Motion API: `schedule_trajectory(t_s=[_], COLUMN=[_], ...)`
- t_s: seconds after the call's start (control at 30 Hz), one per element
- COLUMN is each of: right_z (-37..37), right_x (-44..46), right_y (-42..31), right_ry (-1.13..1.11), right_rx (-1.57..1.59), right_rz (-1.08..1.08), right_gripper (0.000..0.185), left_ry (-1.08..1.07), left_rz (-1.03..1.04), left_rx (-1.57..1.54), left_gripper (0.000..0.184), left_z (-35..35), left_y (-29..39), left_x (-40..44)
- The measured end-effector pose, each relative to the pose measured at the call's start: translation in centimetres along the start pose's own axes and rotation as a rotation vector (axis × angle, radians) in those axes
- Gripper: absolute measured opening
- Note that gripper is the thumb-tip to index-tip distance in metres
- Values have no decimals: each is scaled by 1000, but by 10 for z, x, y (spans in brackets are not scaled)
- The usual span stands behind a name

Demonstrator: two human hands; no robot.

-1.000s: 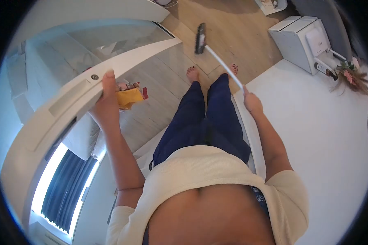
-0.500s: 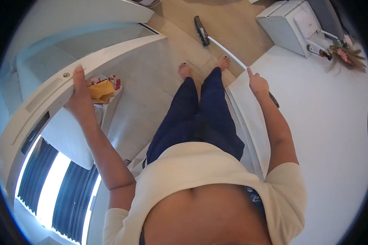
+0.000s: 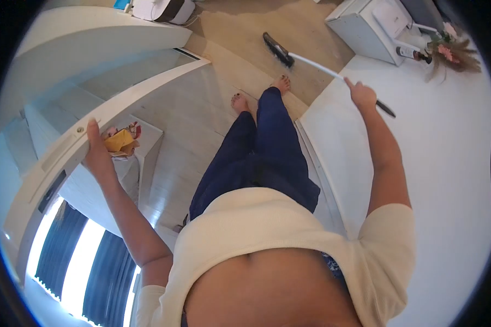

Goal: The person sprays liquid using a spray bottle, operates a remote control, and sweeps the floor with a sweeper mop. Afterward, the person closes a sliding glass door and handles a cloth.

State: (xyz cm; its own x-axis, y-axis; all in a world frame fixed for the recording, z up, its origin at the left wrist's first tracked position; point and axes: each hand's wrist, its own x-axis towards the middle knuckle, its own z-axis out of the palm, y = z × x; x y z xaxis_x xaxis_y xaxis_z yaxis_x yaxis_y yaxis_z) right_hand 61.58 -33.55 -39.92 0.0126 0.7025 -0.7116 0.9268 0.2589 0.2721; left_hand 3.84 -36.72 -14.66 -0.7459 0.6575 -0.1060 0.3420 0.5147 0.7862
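Dark curtains (image 3: 106, 272) hang at left, beyond the left hand (image 3: 99, 158) clamped on the white-framed glass door (image 3: 142, 87). Over the plank floor (image 3: 196, 109), the broom (image 3: 316, 65) stretches ahead of bare feet (image 3: 281, 83), its handle gripped in the right hand (image 3: 364, 97) before a broad white surface (image 3: 436, 163), perhaps a wall.

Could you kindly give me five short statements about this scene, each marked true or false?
1. The right hand holds the broom. True.
2. The broom's handle is entirely red. False: it is white with a dark end.
3. The left hand touches the edge of the white-framed door. True.
4. The person is wearing shoes. False: both feet are bare.
5. The trousers are dark blue. True.
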Motion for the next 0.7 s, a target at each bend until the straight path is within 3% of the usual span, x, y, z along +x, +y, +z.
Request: schedule_trajectory(t_s=[0.1, 0.3, 0.4, 0.5, 0.53, 0.6, 0.67, 0.7], right_z=[-33, -18, 40, 1, 3, -7, -12, -15], right_x=[7, -30, -35, -57, -60, -73, -86, -94], right_y=[16, 22, 21, 18, 15, 21, 19, 18], right_ry=[22, 106, -71, -140, -230, -479, -534, -525], right_rx=[40, 217, 665, 679, 828, 1193, 1434, 1460], right_rz=[-24, -52, -182, -81, -43, 116, 183, 192], right_gripper=[37, 41, 48, 51, 50, 48, 46, 46], left_ry=[-22, -56, -73, -91, -97, -78, -420, -497], left_rz=[-79, -138, -222, -206, -192, -340, -676, -792], left_rx=[11, 189, 174, 205, 202, 145, -121, -109], left_gripper=[35, 47, 50, 53, 53, 51, 44, 40], left_z=[2, -16, -10, -8, -7, 2, 4, 19], left_y=[9, 3, 7, 16, 18, 25, 14, 7], left_x=[-8, -12, -7, -11, -13, -19, -18, -23])
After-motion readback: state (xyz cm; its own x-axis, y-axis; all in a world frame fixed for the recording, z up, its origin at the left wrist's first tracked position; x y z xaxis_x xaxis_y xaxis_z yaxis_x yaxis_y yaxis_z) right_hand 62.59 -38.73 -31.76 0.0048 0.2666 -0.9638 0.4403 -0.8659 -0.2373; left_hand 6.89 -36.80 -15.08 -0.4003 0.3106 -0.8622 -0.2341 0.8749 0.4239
